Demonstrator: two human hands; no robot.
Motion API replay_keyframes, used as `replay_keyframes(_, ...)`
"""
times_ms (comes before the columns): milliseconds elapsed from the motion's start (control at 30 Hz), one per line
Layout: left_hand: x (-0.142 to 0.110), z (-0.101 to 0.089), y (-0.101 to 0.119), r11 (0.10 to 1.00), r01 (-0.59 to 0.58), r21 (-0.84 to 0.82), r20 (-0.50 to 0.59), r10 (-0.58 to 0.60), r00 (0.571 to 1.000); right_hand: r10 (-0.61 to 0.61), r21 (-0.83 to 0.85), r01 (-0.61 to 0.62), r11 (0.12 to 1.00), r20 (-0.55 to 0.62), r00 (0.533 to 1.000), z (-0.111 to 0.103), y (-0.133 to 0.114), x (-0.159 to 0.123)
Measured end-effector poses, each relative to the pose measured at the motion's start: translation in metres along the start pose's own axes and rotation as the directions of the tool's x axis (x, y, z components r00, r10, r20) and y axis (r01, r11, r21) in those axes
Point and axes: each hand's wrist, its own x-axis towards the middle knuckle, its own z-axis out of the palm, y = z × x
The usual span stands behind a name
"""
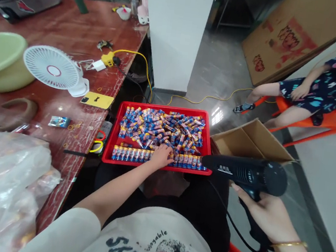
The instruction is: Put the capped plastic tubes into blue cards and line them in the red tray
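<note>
- Across the person's lap lies a shallow red plastic tray, holding a loose heap of small tubes, shiny, cylindrical and blue-and-yellow; nearer the body, a row of tubes stands upright.
- The left hand covers part of that row, fingers half bent; whether it pinches one, I cannot tell.
- The right hand is wrapped around the handle of a black blower, its nozzle at the tray's right edge.
- An open cardboard box crowds that side.
- Leftward, a scuffed reddish table carries a round-headed white fan, a smooth green basin and a crinkled, translucent bag.
</note>
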Motion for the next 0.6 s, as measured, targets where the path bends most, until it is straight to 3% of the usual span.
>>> replay_keyframes(133,-0.013,-0.010,-0.008,0.994,-0.100,-0.050,-0.002,0.100,0.995,0.051,-0.027,-0.049,0.998,0.092,0.994,0.002,-0.007,0.000)
replay_keyframes(367,-0.055,-0.013,-0.013,0.966,-0.248,-0.079,-0.046,0.245,0.968,-0.104,0.135,0.091,0.987,0.100,0.990,0.008,-0.025,-0.009)
replay_keyframes(600,-0.110,-0.002,-0.013,0.992,-0.096,-0.084,-0.157,0.082,0.984,-0.094,0.191,0.041,0.981,0.276,0.956,0.008,-0.052,-0.018)
